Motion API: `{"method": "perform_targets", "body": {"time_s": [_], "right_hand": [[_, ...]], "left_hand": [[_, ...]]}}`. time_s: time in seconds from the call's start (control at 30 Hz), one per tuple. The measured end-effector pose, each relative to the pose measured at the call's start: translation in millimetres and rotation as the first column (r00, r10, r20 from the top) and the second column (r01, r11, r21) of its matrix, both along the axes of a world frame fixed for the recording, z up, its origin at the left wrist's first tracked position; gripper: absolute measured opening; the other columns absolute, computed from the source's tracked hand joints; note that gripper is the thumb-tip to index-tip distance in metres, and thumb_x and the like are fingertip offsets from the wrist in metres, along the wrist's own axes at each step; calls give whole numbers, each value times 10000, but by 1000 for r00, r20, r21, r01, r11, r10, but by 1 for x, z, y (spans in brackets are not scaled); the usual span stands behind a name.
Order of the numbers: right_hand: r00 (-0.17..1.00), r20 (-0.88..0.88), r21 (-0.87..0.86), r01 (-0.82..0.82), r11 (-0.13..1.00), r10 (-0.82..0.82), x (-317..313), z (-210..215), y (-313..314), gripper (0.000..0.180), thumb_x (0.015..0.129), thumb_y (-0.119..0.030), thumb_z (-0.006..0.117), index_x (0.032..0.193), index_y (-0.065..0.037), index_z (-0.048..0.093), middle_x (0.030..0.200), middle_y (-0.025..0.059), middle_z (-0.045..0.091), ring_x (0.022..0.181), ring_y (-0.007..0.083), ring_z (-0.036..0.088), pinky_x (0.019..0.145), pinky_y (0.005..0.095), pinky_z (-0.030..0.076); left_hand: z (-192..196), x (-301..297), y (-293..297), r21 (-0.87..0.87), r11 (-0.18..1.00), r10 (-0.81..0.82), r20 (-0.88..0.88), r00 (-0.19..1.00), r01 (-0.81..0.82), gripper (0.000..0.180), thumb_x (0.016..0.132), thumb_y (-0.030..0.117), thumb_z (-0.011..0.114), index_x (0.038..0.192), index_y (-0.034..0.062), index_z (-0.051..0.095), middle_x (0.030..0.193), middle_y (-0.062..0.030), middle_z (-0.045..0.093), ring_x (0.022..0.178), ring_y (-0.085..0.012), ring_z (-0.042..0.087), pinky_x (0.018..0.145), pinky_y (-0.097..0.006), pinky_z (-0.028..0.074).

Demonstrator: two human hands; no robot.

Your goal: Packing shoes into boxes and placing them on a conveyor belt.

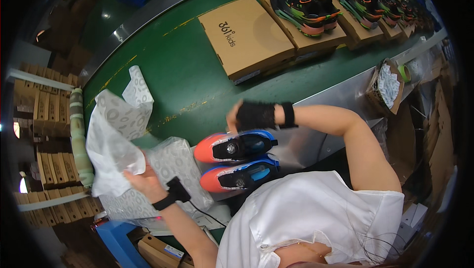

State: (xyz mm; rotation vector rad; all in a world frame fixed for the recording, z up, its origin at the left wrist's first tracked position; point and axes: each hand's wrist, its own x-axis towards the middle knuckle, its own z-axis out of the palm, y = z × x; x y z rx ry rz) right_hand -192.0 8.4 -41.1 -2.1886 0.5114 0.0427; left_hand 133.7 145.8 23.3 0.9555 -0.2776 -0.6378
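Leftmost: left hand (139, 178), fingers pinched on a crumpled sheet of printed tissue paper (112, 139), raised above a flat stack of tissue sheets (168, 169). Centre: pair of orange-and-blue shoes (236, 162), smooth, lying side by side at the belt's near edge. Right hand (252, 116), in a black fingerless glove, rests on the farther shoe; grip cannot be told. Far right: closed cardboard box (245, 36) on the green belt (182, 75); further boxes carry dark shoes (306, 4) on their lids.
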Motion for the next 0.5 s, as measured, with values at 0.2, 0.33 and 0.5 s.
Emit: {"method": "perform_targets", "body": {"time_s": [0.2, 0.33, 0.5], "right_hand": [[692, 449, -826, 562, 32, -565, -15, -94, -92, 315, 750, -121, 459, 1049, -33, 507, 1188, 213, 444, 1118, 357, 404, 805, 643, 286], [705, 439, -722, 646, 248, -556, -11, -91, -64, 463, 698, -192, 541, 1116, -10, 457, 1212, 195, 417, 1167, 337, 370, 822, 665, 248], [512, 705, -283, 838, 467, -491, -19, 25, 9, 737, 533, -148, 654, 1205, -12, 382, 1244, 199, 389, 1172, 295, 380, 901, 533, 282]], "left_hand": [[-38, -94, -54, 80, 911, -352, -361, 864, 404, 583, 885, 472, 277, 1173, -27, 371, 1178, -236, 448, 1101, -351, 441, 922, -456, 363], [-53, -124, -94, 251, 784, -560, -108, 822, 567, 586, 895, 454, 259, 1234, -18, 338, 1245, -201, 402, 1141, -315, 413, 939, -445, 332], [-71, -160, -119, 427, 741, -666, 362, 652, 519, 592, 907, 426, 244, 1264, -37, 329, 1279, -204, 375, 1197, -251, 365, 964, -339, 289]]}}
